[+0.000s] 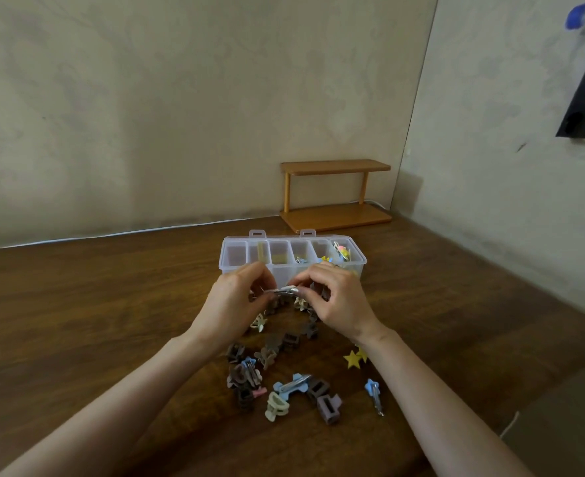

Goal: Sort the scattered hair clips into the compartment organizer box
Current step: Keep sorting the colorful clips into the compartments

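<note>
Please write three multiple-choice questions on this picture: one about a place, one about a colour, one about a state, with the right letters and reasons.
1. The wooden shelf stands: A. behind the organizer box; B. left of it; C. on it.
2. The star clips near the right hand are: A. red; B. green; C. yellow.
3. The organizer box is: A. shut; B. open; C. overturned.
Key: 1 A, it stands beyond the box; 2 C, both stars are yellow; 3 B, its compartments show from above.
</note>
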`<act>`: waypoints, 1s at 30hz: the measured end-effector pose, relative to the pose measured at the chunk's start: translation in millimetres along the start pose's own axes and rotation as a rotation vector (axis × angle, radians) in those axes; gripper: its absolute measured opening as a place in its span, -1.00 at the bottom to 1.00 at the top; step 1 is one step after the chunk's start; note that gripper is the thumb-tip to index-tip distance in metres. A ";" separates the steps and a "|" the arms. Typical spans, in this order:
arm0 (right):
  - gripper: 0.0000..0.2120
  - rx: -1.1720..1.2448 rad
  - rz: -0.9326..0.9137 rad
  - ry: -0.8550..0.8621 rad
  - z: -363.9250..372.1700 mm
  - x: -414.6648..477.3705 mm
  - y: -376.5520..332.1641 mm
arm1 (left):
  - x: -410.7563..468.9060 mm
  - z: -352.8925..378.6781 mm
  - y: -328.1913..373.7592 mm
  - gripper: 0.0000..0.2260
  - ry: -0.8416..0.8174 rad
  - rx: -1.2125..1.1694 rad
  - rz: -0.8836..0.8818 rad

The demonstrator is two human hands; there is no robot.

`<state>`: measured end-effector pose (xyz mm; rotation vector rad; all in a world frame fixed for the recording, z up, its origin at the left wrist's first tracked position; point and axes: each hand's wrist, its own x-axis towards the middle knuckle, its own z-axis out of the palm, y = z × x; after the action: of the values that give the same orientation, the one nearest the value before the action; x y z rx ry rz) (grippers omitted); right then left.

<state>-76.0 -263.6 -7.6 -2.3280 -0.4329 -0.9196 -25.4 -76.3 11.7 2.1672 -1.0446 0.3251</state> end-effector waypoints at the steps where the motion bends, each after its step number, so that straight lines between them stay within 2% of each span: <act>1: -0.80 -0.009 -0.004 0.005 0.2 0.1 0.6 | 0.0 0.3 -0.3 -0.87 0.002 0.001 -0.001; 6: -0.75 -0.047 0.020 0.051 -0.2 0.6 -0.5 | 0.4 0.9 -1.4 -0.81 0.052 -0.017 -0.027; 9: -0.80 -0.086 0.098 0.229 -5.9 3.8 2.5 | 1.8 -2.0 -1.0 -0.78 0.133 -0.037 -0.050; 12: -0.94 -0.258 0.228 0.388 -13.3 11.0 10.4 | 2.9 -4.6 0.4 -0.81 0.154 -0.052 -0.057; 15: -0.95 -0.415 0.304 0.353 -12.9 19.9 16.3 | 2.5 -4.2 0.5 -0.84 0.140 -0.066 -0.057; 18: -0.94 -0.524 0.296 0.293 -9.1 30.4 16.1 | 2.0 -4.0 0.4 -0.85 0.137 -0.081 -0.043; 22: -0.82 -0.629 0.285 0.086 -4.3 37.2 15.9 | 2.5 -5.8 0.5 -0.86 0.114 -0.102 -0.023; 24: -0.74 -0.609 0.256 0.039 -3.0 33.2 16.8 | 2.9 -6.1 0.1 -0.87 0.103 -0.110 -0.016; 26: -0.69 -0.556 0.258 0.041 -4.4 28.0 17.6 | 3.1 -5.5 -0.4 -0.87 0.093 -0.118 -0.011; 30: -0.74 -0.502 0.286 0.140 -10.9 21.7 21.4 | 3.0 -4.2 -0.4 -0.88 0.037 -0.137 0.025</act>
<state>-55.7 -285.3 5.4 -2.6468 0.2137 -1.1338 -22.9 -75.0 16.0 2.0203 -1.0429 0.2950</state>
